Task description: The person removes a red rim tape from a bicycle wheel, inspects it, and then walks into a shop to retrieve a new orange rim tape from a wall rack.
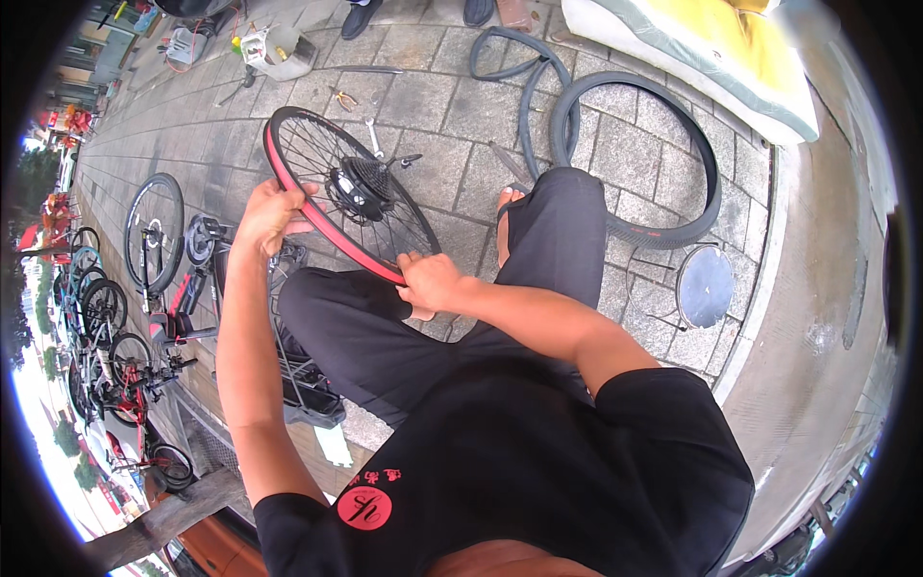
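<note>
A spoked bicycle wheel (332, 231) stands tilted before me, its rim lined with a red rim strip and carrying no tyre. At its centre is a large black hub (361, 192) with a sprocket cassette. My left hand (269, 216) is closed round the rim on the left, fingers partly behind it. Lower on the same rim, my right hand (430, 281) grips with its fingers over the red strip, close to my knee. A black tyre (663, 234) lies on the paving to the right, beside a limp inner tube (531, 106).
Beyond the wheel lie a wrench (374, 137) and pliers (345, 99). A whitish bucket (279, 53) stands farther off. A round-topped stool (706, 287) is at right, below a cushioned seat (692, 58). Several bicycles (130, 356) stand left. Another person's shoes (361, 17) show at the top.
</note>
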### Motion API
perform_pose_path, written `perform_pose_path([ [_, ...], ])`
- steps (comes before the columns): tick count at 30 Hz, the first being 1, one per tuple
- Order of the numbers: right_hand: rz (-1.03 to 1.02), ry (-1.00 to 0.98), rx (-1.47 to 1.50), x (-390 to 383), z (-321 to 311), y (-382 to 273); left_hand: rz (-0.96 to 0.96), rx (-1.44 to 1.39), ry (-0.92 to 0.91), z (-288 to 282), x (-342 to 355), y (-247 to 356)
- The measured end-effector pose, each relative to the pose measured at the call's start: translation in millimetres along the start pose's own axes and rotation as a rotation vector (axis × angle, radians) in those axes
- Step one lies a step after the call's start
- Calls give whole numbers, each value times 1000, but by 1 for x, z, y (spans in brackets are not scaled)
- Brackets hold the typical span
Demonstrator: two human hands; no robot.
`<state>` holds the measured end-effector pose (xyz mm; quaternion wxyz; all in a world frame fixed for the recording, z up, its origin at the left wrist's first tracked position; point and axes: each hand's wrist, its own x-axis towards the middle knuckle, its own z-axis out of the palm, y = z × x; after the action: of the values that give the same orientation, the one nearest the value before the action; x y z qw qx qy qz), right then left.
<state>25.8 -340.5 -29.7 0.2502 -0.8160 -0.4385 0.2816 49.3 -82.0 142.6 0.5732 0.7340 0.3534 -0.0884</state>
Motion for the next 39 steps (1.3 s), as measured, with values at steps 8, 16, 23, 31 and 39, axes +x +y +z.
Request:
perform_pose_path([
  [8, -21, 24, 23, -1, -2, 10, 68, -271, -124, 1, 4, -24],
  [16, -29, 63, 35, -3, 3, 14, 102, -272, -98, 13, -2, -24],
  [23, -43, 117, 35, 1, 16, 17, 53, -186, 27, 21, 3, -24],
  [31, -54, 117, 35, 1, 11, 13, 63, -104, 91, 29, 2, -12],
  [39, -48, 45, 45, 0, 1, 11, 49, 49, 178, 40, 0, -2],
])
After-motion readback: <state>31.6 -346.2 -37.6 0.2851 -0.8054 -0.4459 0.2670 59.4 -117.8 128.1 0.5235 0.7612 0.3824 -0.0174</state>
